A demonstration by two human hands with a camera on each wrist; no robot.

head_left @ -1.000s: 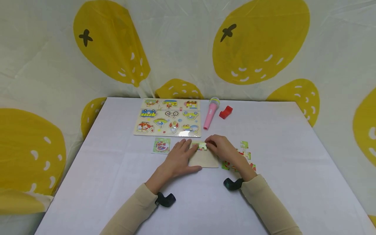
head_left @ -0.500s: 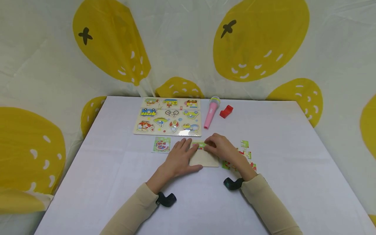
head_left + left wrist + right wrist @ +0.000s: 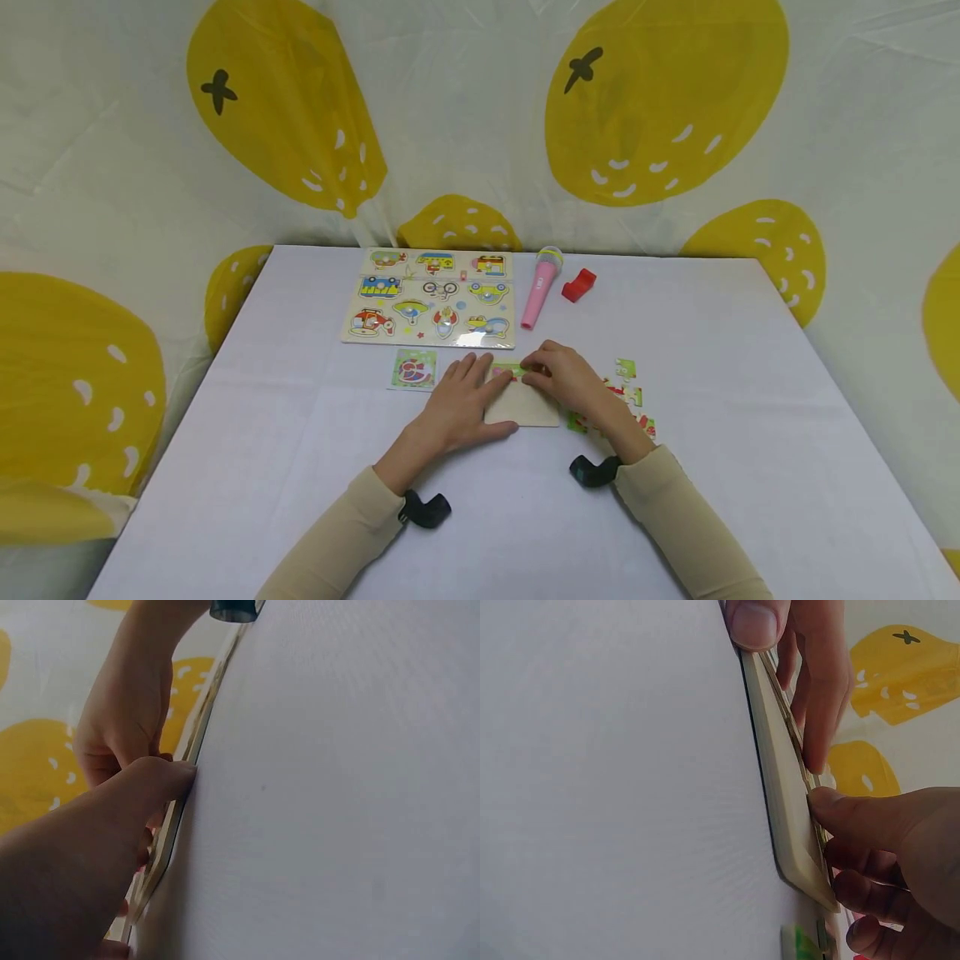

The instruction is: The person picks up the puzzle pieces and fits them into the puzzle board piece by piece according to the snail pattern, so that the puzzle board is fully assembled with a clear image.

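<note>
A small wooden puzzle board (image 3: 521, 407) lies flat between the hands, with a green strip of jigsaw pieces (image 3: 509, 367) along its far edge. My left hand (image 3: 459, 407) spreads over the board's left side, the index finger reaching onto the pieces and the thumb at the near edge. My right hand (image 3: 564, 377) bends its fingers at the far right of the board, thumb and index finger pinching a jigsaw piece there, mostly hidden by the fingers. In the right wrist view, the thumb (image 3: 847, 814) touches the board's top close to the left index finger.
Loose jigsaw pieces (image 3: 630, 395) lie right of the board, partly under the right forearm. To the left is a small picture card (image 3: 413, 369). Farther back are a vehicle puzzle (image 3: 429, 300), a pink toy microphone (image 3: 538, 292) and a red object (image 3: 579, 285).
The left index finger has slid slightly right along the jigsaw pieces. The right fingers have shifted slightly left over them, covering more of the strip. The board stays about where it was.
</note>
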